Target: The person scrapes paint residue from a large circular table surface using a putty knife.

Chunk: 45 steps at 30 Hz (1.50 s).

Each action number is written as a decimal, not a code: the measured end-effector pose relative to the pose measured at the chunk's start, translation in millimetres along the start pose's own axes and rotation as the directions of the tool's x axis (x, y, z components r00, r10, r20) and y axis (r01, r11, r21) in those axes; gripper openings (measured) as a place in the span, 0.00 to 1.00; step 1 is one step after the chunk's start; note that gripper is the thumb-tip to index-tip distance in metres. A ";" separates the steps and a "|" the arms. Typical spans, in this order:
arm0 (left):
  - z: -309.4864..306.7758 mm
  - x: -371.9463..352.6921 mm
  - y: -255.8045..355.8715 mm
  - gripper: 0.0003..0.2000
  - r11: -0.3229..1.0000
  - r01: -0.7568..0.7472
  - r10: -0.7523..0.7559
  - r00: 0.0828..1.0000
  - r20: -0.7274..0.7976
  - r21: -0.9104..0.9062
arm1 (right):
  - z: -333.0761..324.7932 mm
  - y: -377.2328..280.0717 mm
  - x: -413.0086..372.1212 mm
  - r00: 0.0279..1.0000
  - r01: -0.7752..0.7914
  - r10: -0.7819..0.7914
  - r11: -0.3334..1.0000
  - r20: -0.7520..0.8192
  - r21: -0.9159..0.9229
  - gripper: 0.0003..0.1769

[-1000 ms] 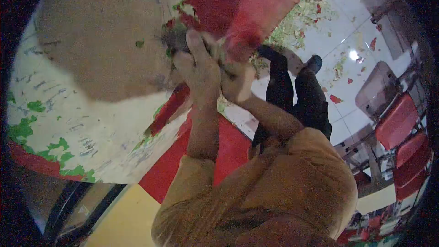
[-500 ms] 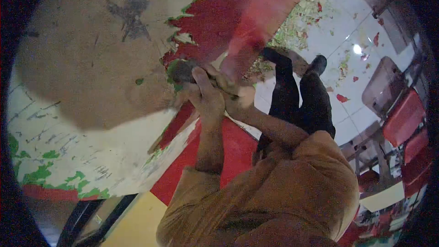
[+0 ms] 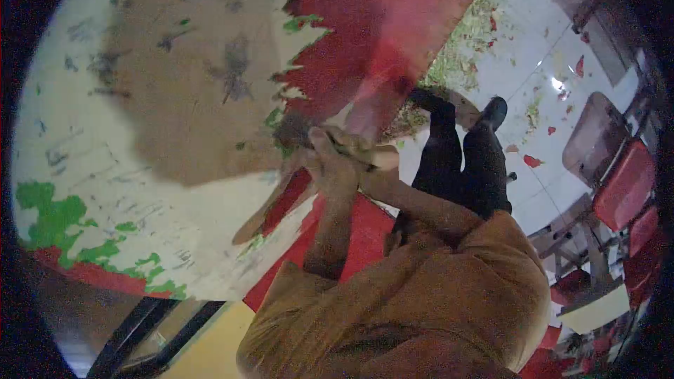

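Both my hands are together near the middle of the head view, wrapped round a scraper with a dark head [image 3: 293, 132]. My left hand [image 3: 337, 170] is closed on it, its thumb lying along the tool toward the head. My right hand [image 3: 357, 146] is closed beside it, and the fingers of the two hands overlap, so most of the handle is hidden. The scraper's head rests at the ragged edge of the red paint [image 3: 330, 63] on a large board-like surface [image 3: 203, 217]. Blur hides the exact blade edge.
Green paint patches [image 3: 53, 217] mark the surface's lower left. Peeled flakes [image 3: 456, 63] litter the white tiled floor [image 3: 540, 126] by my dark-clad legs [image 3: 484, 161]. Red chairs [image 3: 621, 186] stand at the right. Dark metal legs [image 3: 133, 337] show below the surface.
The view has shifted, so the surface appears lower and further right. My hands, still on the scraper, appear slightly lower and further right too.
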<state>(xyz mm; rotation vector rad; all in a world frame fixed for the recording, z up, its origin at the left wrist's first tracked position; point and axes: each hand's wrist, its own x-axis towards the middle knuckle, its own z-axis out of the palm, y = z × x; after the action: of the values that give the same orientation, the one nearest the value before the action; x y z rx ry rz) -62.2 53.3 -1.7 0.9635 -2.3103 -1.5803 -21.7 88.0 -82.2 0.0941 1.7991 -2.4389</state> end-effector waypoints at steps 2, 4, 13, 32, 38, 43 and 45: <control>4.9 3.8 10.7 0.12 0.858 -0.155 0.174 0.985 0.007 0.489 | -12.2 3.1 4.7 0.999 -0.014 0.017 0.999 0.047 -0.053 0.12; 1.6 3.2 -2.8 0.13 0.339 -0.344 0.471 0.868 0.159 0.876 | -21.3 2.8 10.5 0.985 -0.069 0.087 0.990 0.148 -0.120 0.13; 41.1 -3.6 12.2 0.15 0.936 0.320 -0.342 0.926 -0.159 -0.149 | -26.8 11.9 2.8 0.997 0.055 -0.061 0.993 0.050 0.105 0.11; -12.6 -5.7 -15.3 0.13 0.997 0.072 -0.070 0.996 -0.060 0.037 | -1.3 1.0 -6.7 0.992 -0.112 0.107 0.991 0.064 0.079 0.11; 8.8 -0.3 26.3 0.13 0.864 -0.098 0.084 0.995 -0.050 -0.495 | -1.5 -7.4 -4.3 0.959 -0.129 0.097 0.986 0.268 0.106 0.10; -22.0 -39.7 -44.9 0.15 0.994 0.094 -0.110 0.930 -0.351 -0.063 | -14.1 10.4 -57.7 0.917 -0.274 0.257 0.962 0.305 0.016 0.11; -45.9 -43.8 -60.4 0.15 0.998 0.057 -0.054 0.951 -0.304 0.002 | -4.7 24.1 -80.7 0.927 -0.217 0.212 0.976 0.310 -0.019 0.12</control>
<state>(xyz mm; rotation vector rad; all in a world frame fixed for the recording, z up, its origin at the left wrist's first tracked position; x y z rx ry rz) 18.6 30.7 -27.0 1.1910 -2.0983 -1.3289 61.3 89.5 -97.2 -0.0835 1.5461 -2.1742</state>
